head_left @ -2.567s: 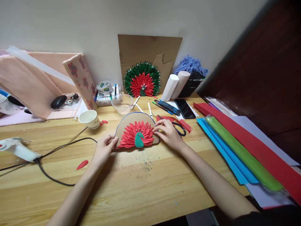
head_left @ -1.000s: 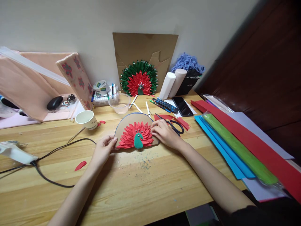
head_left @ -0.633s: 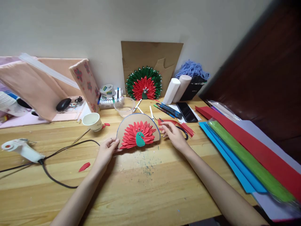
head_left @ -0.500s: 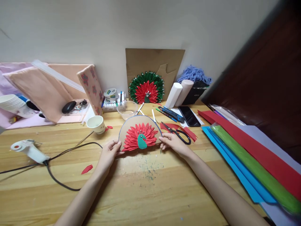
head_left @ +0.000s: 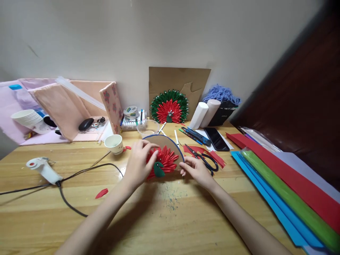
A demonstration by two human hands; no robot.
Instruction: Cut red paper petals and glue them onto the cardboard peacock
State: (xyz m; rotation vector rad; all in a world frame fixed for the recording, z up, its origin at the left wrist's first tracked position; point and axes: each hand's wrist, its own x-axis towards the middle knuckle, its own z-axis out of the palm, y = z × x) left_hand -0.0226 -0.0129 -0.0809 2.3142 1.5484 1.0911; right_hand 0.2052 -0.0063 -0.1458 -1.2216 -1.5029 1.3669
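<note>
A half-round cardboard peacock [head_left: 167, 159] with a dark blue rim is held tilted above the table. Layered red paper feathers and a green paper body with a small eye cover its front. My right hand [head_left: 198, 171] pinches the card's right edge between thumb and fingers. Over the left side of the card hovers my left hand [head_left: 139, 161], thumb and forefinger apart at the red feathers; whether it touches them I cannot tell. That hand hides the card's left edge. Black-handled scissors [head_left: 203, 156] lie on red paper scraps [head_left: 218, 158] just beyond my right hand.
On the left lie a white glue gun [head_left: 44, 170] with its black cable and a paper cup [head_left: 114, 144]. Behind stands a finished green-and-red peacock [head_left: 170, 108] against cardboard. Pens [head_left: 195, 136], a phone [head_left: 216, 139] and rolled coloured papers [head_left: 281, 191] lie to the right.
My left hand has let go of the card's lower left edge and moved up over its red feathers. My right hand still grips the right edge. The whole view has shifted slightly.
</note>
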